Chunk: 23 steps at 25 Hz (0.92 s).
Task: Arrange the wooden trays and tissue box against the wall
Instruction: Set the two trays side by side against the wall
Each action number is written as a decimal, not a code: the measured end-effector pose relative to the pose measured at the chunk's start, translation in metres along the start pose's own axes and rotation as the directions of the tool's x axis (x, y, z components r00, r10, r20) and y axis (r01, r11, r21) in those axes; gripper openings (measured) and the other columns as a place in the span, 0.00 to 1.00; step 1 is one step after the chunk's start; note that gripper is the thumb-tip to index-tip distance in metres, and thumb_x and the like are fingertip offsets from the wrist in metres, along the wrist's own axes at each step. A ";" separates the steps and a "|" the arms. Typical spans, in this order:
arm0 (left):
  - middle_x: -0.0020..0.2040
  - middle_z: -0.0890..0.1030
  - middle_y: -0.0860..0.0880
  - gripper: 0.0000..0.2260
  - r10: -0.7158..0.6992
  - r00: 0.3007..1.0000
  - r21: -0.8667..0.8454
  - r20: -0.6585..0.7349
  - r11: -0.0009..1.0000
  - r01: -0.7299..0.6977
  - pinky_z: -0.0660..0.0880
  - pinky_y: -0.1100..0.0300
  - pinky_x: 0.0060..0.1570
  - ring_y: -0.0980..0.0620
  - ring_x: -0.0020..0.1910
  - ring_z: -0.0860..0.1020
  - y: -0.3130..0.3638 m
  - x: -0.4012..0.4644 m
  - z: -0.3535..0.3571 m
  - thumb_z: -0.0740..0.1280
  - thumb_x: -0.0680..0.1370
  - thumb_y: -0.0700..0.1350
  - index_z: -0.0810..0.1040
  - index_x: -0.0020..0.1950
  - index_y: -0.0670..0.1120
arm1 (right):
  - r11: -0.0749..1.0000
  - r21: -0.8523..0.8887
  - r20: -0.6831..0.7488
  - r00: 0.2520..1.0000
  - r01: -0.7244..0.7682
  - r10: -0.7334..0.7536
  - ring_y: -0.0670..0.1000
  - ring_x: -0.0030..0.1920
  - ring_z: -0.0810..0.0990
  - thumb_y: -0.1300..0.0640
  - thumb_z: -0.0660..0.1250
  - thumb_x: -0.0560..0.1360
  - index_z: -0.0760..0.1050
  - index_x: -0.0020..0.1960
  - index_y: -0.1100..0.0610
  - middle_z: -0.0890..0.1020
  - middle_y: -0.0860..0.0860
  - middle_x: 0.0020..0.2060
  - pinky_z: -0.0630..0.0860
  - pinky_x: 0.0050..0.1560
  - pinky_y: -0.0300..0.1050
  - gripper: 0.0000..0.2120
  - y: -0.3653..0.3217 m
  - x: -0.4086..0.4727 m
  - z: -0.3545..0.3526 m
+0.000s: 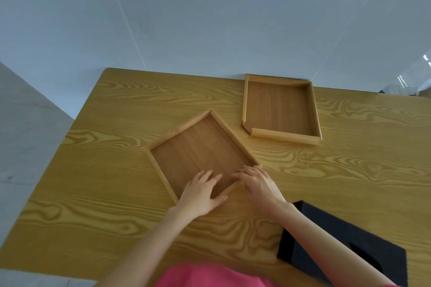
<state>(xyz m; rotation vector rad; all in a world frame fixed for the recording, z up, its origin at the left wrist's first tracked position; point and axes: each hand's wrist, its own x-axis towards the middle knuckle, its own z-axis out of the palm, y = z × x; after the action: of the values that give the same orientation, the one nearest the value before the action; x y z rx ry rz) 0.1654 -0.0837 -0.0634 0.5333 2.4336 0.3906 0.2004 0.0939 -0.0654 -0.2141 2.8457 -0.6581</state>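
Two wooden trays lie on the wooden table (116,193). The far tray (278,107) sits with its back edge against the pale wall (186,18). The near tray (200,151) is turned diagonally in the table's middle. My left hand (201,193) rests flat, fingers spread, on that tray's near corner, thumb over its rim. My right hand (258,184) lies on the tray's near right rim, fingers curled over the edge. A black tissue box (345,247) stands at the lower right, partly hidden behind my right forearm.
The table's left edge drops to a grey tiled floor (25,135). A clear, shiny object (415,81) shows at the far right edge by the wall. Bare tabletop stretches along the wall to the left of the far tray.
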 end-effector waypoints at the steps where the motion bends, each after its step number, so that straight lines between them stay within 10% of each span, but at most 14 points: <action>1: 0.77 0.54 0.48 0.27 0.013 1.000 0.040 0.001 0.999 -0.013 0.55 0.48 0.73 0.48 0.75 0.50 -0.002 -0.003 0.005 0.59 0.76 0.58 0.58 0.73 0.53 | 1.000 -0.008 -0.024 1.000 -0.014 0.014 0.52 0.70 0.64 0.69 0.59 0.74 0.72 0.63 0.55 0.76 0.53 0.63 0.56 0.71 0.46 0.20 0.001 -0.001 0.004; 11: 0.75 0.61 0.54 0.18 0.152 0.988 0.091 -0.017 0.985 -0.150 0.64 0.50 0.70 0.52 0.75 0.53 -0.045 -0.031 -0.002 0.60 0.78 0.47 0.67 0.68 0.57 | 0.988 -0.060 -0.151 0.980 -0.141 0.130 0.57 0.43 0.81 0.62 0.61 0.69 0.80 0.42 0.57 0.85 0.53 0.38 0.74 0.51 0.48 0.09 -0.038 -0.006 0.032; 23: 0.70 0.70 0.53 0.17 0.104 0.971 0.021 -0.214 0.995 -0.102 0.65 0.54 0.69 0.54 0.72 0.63 -0.094 -0.042 -0.008 0.57 0.79 0.41 0.71 0.66 0.53 | 0.987 -0.107 -0.319 0.944 -0.120 0.080 0.51 0.52 0.82 0.61 0.77 0.59 0.82 0.43 0.52 0.86 0.48 0.44 0.71 0.58 0.49 0.14 -0.071 -0.006 0.060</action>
<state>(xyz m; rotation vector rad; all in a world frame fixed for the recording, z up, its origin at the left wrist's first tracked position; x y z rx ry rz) 0.1648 -0.1858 -0.0735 0.6539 2.6223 0.5038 0.2269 0.0066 -0.0851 0.0204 3.1809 -0.5352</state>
